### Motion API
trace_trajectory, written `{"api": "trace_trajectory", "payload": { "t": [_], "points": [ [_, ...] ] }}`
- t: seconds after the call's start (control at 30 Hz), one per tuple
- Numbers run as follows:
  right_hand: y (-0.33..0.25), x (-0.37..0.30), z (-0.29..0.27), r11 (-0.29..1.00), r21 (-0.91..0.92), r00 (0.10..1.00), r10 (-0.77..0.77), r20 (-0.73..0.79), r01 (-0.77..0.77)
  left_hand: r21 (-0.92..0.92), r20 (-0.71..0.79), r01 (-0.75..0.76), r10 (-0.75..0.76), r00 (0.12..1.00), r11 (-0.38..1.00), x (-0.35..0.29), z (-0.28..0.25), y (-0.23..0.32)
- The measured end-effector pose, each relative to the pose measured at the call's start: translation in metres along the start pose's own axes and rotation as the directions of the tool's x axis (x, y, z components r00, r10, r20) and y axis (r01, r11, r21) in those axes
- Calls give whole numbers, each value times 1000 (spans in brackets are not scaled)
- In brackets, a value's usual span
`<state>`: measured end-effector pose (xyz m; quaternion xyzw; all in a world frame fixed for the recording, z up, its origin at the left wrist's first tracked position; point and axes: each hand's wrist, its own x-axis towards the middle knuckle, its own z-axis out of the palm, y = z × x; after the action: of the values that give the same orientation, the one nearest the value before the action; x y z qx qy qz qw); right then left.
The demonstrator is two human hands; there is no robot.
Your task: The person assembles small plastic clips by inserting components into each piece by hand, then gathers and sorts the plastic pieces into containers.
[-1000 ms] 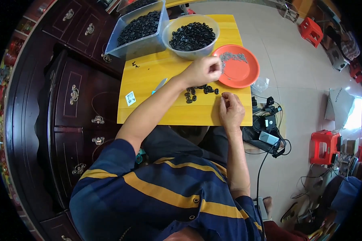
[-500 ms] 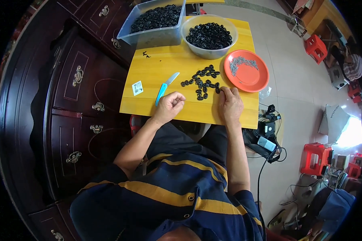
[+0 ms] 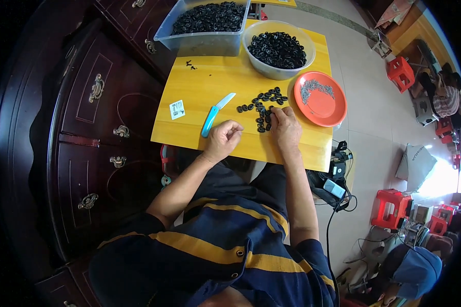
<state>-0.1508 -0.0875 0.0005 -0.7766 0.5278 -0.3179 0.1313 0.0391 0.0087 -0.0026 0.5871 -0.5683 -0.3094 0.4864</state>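
Bright yellow table point(image 3: 189, 87), dim drawer cabinet point(image 3: 82, 153) to its left
Right of the table, glare burns white beside a grey bag point(image 3: 417, 163); the drawer cabinet's edges bow toward the black fisheye rim; the table itself looks sharp.

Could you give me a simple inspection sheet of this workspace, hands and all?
Surface: yellow table, wood-like grain.
Job's things: loose black pieces near the middle; more in the bin and tub; small grey pieces on the red plate.
Clutter: open knife, label, black scraps.
Left hand: fingers curled, beside the knife; nothing seen held.
Right hand: fingertips at the black pieces; grip unclear.
Cables: black cord right of the table.
Surroundings: dark cabinet left, red stool right.
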Motion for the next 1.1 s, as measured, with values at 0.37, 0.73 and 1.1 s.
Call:
{"api": "trace_trajectory", "payload": {
  "t": [0.37,0.73,1.1],
  "points": [
    [4,1,0,998,-38,997,-53,53,55,109,-18,-48,50,999,993,0,1,-1],
    [7,-32,-19,838,526,972,222,-82,-147,166,-33,-43,49,998,985,-3,2,-3],
    [28,-44,2,603,790,962,263,-67,-109,191,-39,-79,88,995,979,0,4,-9]
  ]
}}
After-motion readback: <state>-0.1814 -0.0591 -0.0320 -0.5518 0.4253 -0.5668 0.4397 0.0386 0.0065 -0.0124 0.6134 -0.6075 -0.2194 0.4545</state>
